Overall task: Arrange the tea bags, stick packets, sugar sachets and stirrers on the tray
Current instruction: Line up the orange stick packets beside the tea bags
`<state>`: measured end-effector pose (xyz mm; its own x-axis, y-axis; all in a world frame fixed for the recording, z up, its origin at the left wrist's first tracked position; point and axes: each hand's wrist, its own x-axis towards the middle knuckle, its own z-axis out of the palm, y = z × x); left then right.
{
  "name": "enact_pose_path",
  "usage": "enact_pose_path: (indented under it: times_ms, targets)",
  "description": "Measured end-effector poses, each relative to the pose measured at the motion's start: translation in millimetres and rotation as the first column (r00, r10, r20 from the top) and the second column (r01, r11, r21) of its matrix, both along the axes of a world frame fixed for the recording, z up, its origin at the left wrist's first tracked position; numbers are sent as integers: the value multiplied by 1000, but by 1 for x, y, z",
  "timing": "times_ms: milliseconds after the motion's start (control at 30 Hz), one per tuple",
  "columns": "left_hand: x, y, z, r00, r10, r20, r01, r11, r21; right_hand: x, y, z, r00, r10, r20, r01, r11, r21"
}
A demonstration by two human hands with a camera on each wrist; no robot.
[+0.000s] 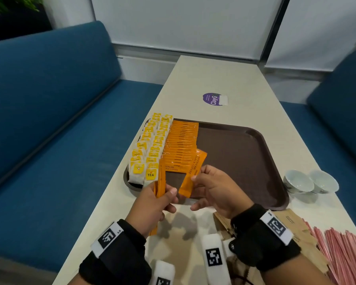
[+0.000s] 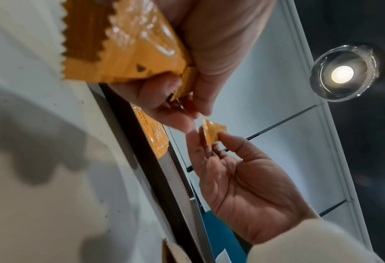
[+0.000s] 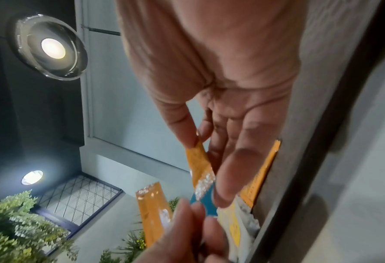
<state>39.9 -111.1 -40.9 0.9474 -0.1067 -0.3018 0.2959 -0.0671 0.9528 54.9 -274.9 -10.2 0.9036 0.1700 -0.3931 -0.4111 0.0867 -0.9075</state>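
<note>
A brown tray (image 1: 245, 161) lies on the table. Two columns of yellow-tagged tea bags (image 1: 150, 149) fill its left edge, and a row of orange stick packets (image 1: 181, 147) overlaps beside them. Over the tray's near left corner my left hand (image 1: 169, 199) grips a small bunch of orange stick packets (image 1: 160, 182) upright. Just to its right, my right hand (image 1: 196, 177) pinches a single orange stick packet (image 1: 193, 173) between thumb and fingers. The right wrist view shows that pinched packet (image 3: 200, 167). Brown sugar sachets (image 1: 296, 229) and red stirrers (image 1: 345, 249) lie on the table at the near right.
Two white cups (image 1: 310, 182) stand right of the tray. A purple round sticker (image 1: 213, 99) lies beyond it. Blue sofas flank the narrow table on both sides. The tray's right half is bare brown surface.
</note>
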Motion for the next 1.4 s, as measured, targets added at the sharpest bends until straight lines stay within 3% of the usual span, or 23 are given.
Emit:
enact_pose_path:
  times_ms: [100, 200, 333, 500, 633, 733, 867, 1000, 1133, 1400]
  targets:
    - [4, 3, 3, 997, 77, 23, -77, 997, -8, -2, -4, 2, 990, 141, 15, -137, 980, -146]
    - [8, 5, 5, 995, 94, 39, -94, 995, -18, -7, -4, 2, 951, 309, 0, -290, 893, -345]
    - [8, 6, 1, 996, 80, 28, -80, 997, 7, -6, -1, 4, 907, 419, -40, -384, 787, -482]
    - [9, 17, -8, 988, 151, -18, -151, 988, -8, 20, -9, 13, 913, 406, -43, -310, 621, -719]
    - [8, 26, -7, 984, 162, -75, -167, 983, -78, 53, -14, 18, 941, 335, -43, -227, 534, -814]
    - [6, 29, -4, 975, 184, -125, -201, 970, -139, 75, -7, 12, 949, 271, -164, -282, 488, -826]
    - [7, 35, -3, 971, 179, -156, -201, 970, -138, 92, 4, 1, 909, 274, -315, -401, 368, -839]
    - [4, 38, -5, 977, 152, -152, -170, 979, -116, 104, 15, -1, 882, 236, -408, -467, 320, -824]
    - [1, 39, -8, 980, 127, -151, -143, 985, -100, 110, 18, -6, 905, 197, -378, -426, 415, -804]
    - [0, 41, -10, 985, 87, -150, -104, 989, -108, 110, 18, -5, 939, 191, -287, -344, 452, -823]
